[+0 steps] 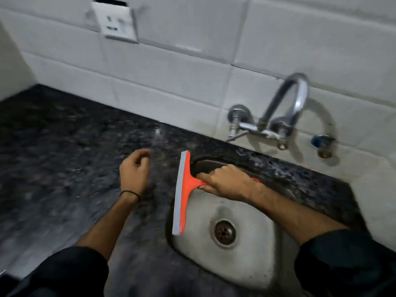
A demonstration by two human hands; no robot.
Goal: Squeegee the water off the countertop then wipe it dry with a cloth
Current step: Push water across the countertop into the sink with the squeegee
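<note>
White wall tiles [171,67] back a dark speckled stone surface [64,151], into whose right part a steel sink [252,260] is sunk. A wall socket [116,23] sits high on the tiles toward the left, and a chrome tap [285,108] projects from the wall behind the sink, with a small blue valve [320,141] just to its right. A pale wet sheen lies on the surface near its back edge, left of the sink. The right hand [225,183] is wrapped around the handle of an orange squeegee [184,189], index finger stretched along the neck toward the blade. The grey rubber blade runs along the sink's left rim, from near the sink's back left corner toward the front, with the handle reaching out over the basin; whether the blade touches the rim cannot be told. The left hand [134,170] is empty, fingers loosely curled and half open, above the surface just left of the squeegee and apart from it. A thin black band [130,195] circles the left wrist. Dark sleeves [342,260] cover both forearms near the front edge. The drain [224,232] lies at the centre of the basin, below the right forearm.
</note>
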